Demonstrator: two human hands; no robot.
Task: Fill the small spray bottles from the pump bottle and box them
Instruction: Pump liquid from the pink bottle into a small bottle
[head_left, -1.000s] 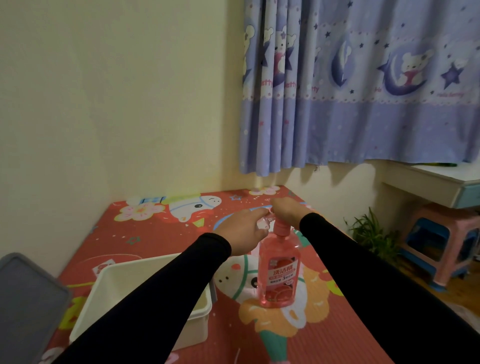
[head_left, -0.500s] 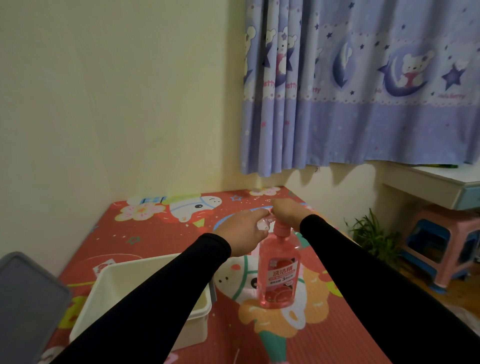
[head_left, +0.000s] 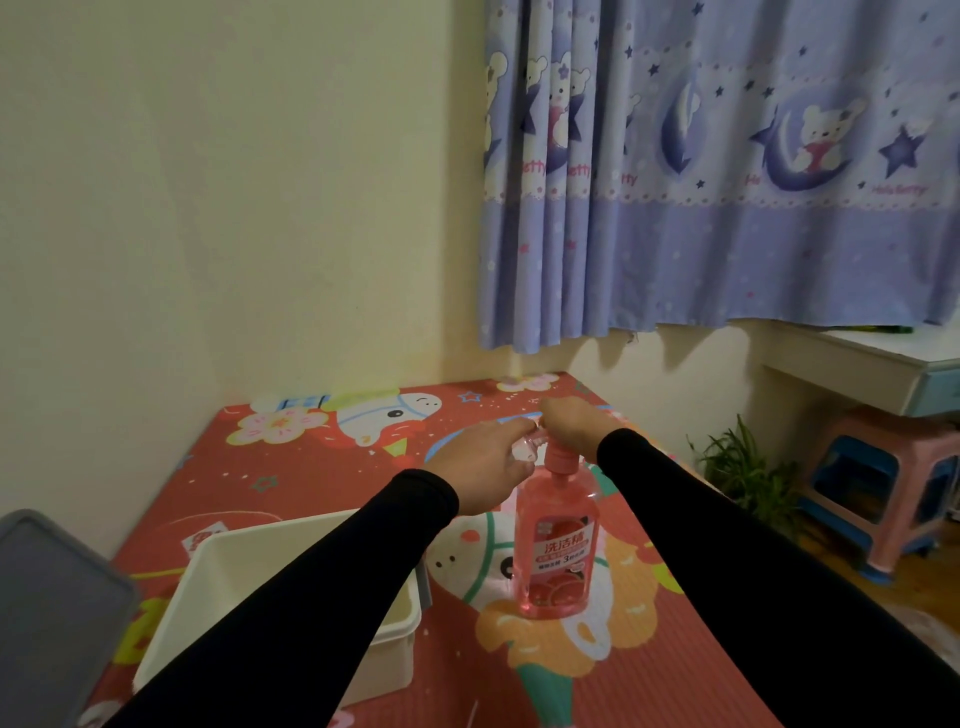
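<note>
At lower centre of the frame we see the pump bottle (head_left: 557, 545), translucent pink with a pink pump and a label in red and white. It stands on our mat (head_left: 322, 467), red with cartoon animals, flowers and stars in white, pink, green and yellow. Lower left we see a cream-white box (head_left: 395, 654) and a grey lid (head_left: 47, 613). Our sleeves (head_left: 727, 545) are black. Upper right hangs a lilac curtain (head_left: 727, 208) printed with white bears, dark blue moons and stars. The wall (head_left: 234, 182) is pale yellow.
</note>
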